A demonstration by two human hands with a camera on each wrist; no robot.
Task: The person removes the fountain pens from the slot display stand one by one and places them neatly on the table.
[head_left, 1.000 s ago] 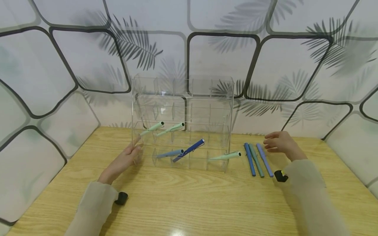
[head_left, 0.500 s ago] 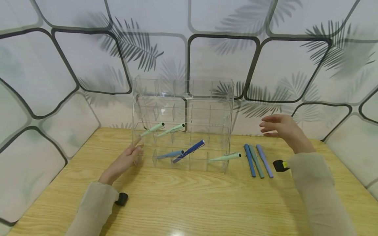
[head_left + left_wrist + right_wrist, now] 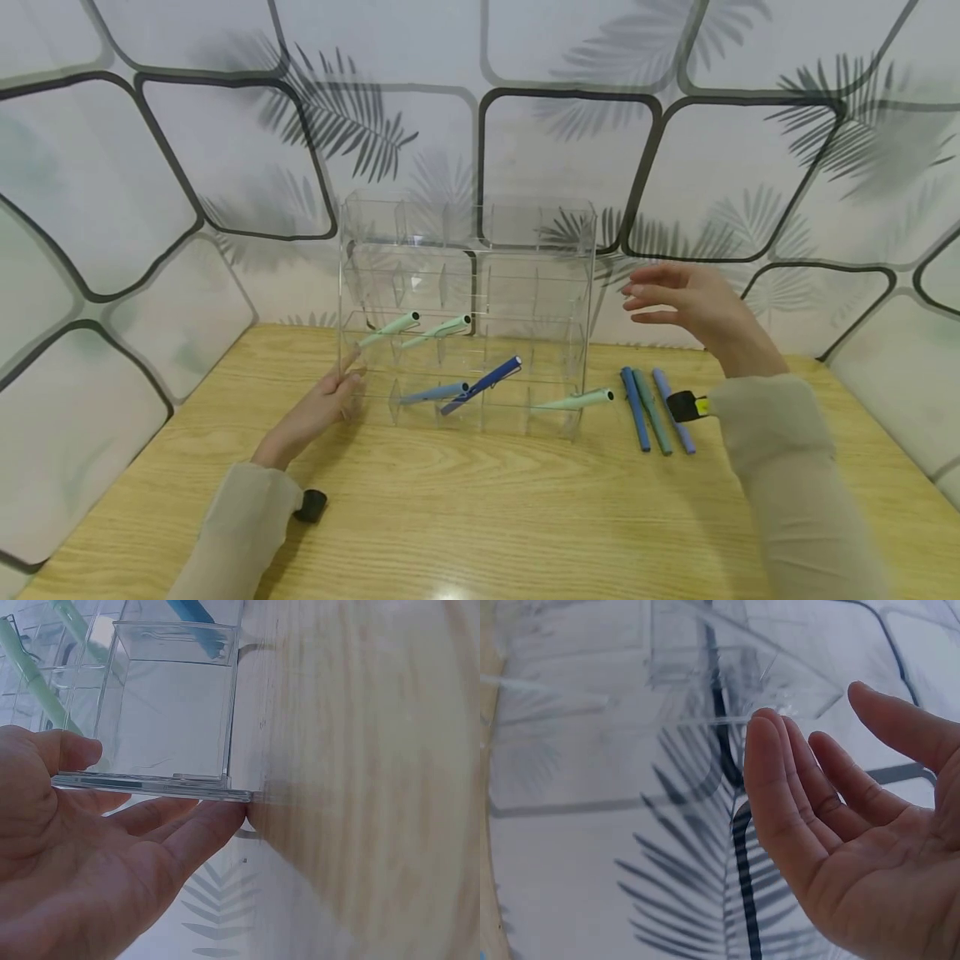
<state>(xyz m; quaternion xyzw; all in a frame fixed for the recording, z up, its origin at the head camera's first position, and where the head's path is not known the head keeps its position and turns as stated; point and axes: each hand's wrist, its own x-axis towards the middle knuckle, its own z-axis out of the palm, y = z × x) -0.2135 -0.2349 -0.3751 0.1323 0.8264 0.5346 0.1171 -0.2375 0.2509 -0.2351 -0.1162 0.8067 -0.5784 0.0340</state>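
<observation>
Head: left hand (image 3: 309, 415) is on the lower left edge of the clear acrylic multi-compartment rack (image 3: 589, 283), pinching its side panel. Rack stands upright on the yellow wood-grain table (image 3: 480, 521), in front of the leaf-print wall (image 3: 570, 158). Second tier from bottom: first pale green capped pen (image 3: 388, 329) and second pale green capped pen (image 3: 437, 331), in the two leftmost compartments. Bottom tier: light blue pen (image 3: 433, 393), dark blue pen (image 3: 480, 386) leaning steeper beside it, third pale green pen (image 3: 572, 400) at far right, cap end poking past the rack side. Right hand (image 3: 699, 312) is in the air right of the rack, apart from it, fingers loosely bent. Medium blue pen (image 3: 635, 408), dull green pen (image 3: 652, 410) and lavender pen (image 3: 662, 383) lie side by side on the table, below the right hand in view. Black wrist block (image 3: 682, 407) overlaps the lavender one; its yellow patch is too small to read.

Left wrist: thumb inside the panel, fingers outside, rack edge between them. Light blue pen sits in the next compartment.

Right wrist: fingers close together, slightly curved, thumb spread away. Rack corner is blurred behind the fingertips.
</observation>
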